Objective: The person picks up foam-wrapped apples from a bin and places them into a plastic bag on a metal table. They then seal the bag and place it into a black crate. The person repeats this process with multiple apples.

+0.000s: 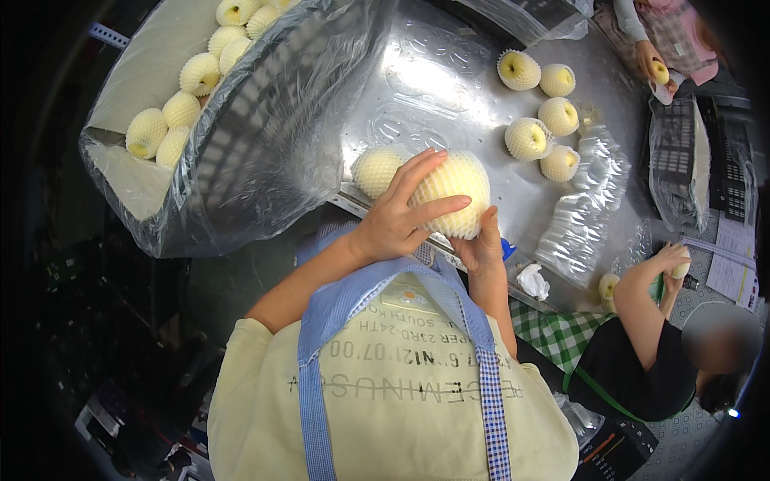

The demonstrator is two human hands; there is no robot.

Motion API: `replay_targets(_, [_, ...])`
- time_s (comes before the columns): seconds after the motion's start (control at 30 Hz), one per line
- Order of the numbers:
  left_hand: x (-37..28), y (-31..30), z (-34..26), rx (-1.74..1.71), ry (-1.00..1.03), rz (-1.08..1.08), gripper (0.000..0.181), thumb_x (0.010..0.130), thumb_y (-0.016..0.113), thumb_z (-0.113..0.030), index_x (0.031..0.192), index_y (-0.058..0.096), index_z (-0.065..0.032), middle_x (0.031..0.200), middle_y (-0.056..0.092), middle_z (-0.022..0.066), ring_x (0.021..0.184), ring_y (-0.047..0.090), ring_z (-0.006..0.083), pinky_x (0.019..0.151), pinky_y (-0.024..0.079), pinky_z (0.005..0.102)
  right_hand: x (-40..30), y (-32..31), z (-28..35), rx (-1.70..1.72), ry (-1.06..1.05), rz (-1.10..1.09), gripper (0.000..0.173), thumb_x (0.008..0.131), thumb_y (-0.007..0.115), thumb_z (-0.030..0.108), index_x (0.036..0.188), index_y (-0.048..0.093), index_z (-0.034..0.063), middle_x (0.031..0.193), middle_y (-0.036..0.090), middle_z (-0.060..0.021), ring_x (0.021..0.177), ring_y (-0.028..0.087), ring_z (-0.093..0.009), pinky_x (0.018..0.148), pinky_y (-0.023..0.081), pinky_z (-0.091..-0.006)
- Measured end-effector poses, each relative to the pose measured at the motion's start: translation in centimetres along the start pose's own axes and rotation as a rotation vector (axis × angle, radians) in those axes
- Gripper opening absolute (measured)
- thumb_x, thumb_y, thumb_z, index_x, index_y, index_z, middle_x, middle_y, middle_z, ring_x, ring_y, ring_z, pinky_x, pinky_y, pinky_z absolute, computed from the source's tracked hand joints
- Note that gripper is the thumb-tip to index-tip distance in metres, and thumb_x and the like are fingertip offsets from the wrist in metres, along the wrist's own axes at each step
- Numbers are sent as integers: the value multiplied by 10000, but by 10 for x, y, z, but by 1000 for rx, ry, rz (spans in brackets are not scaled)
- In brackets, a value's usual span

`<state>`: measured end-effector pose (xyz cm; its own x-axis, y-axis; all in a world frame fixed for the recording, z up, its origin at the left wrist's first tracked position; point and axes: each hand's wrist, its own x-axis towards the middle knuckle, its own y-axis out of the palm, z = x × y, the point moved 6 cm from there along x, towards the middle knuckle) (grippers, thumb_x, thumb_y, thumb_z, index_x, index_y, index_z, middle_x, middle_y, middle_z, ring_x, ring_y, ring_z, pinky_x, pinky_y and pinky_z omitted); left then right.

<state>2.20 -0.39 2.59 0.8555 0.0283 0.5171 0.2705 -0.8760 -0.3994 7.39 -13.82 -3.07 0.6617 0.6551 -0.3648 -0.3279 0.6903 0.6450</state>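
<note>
My left hand (397, 207) and my right hand (484, 240) hold a pale yellow fruit in a white foam net (454, 192) between them, above the near edge of the metal table (481, 129). The left hand's fingers spread over its top and side; the right hand touches its lower right. Another netted fruit (379, 171) lies just beyond my left hand, beside a clear plastic tray (409, 123) with round hollows. Several netted fruits (529, 138) stand farther right. A lined crate (258, 138) at the left holds several more in foam nets.
Stacked clear plastic packaging (586, 210) lies on the table's right part. A crumpled white tissue (533, 282) and a blue object (508, 248) are near its front edge. One person (625, 361) at the right and another (674, 36) at the far right each handle fruit. Black crates (680, 162) stand between them.
</note>
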Motion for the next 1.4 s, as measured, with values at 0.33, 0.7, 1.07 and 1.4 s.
replay_targets(0.33, [-9, -2, 20, -845, -633, -214, 665, 840, 605, -270, 1439, 349, -136, 1416, 383, 183, 1331, 342, 378, 1082, 304, 497, -5, 24, 41, -316, -505, -35, 1190, 570, 887, 367, 1454, 167, 26, 1325, 431, -176, 1201, 504, -303, 977, 471, -413])
replay_targets(0.7, [-17, 23, 11, -1564, -878, -74, 609, 986, 409, -447, 1393, 337, 0, 1367, 450, 138, 1277, 446, 260, 1068, 362, 419, -19, 53, 47, -1130, -1055, 144, 1346, 500, 922, 453, 1483, 81, 83, 1424, 255, -277, 1311, 337, -438, 1018, 370, -505])
replay_targets(1.07, [-20, 21, 15, -1327, -959, -61, 612, 988, 410, -473, 1383, 348, -10, 1310, 494, 133, 1189, 517, 223, 991, 438, 363, -14, 51, 39, -1143, -1075, 48, 1219, 541, 921, 361, 1452, 151, 109, 1411, 270, -271, 1298, 366, -405, 1018, 382, -491])
replay_targets(1.4, [-25, -26, 52, -11, -654, -37, 744, 768, 757, -291, 1385, 400, -77, 1260, 535, 155, 1173, 490, 299, 990, 398, 409, 0, -1, 75, -619, -559, -155, 1107, 593, 847, 222, 1454, 173, 50, 1281, 452, -185, 1106, 556, -305, 934, 488, -411])
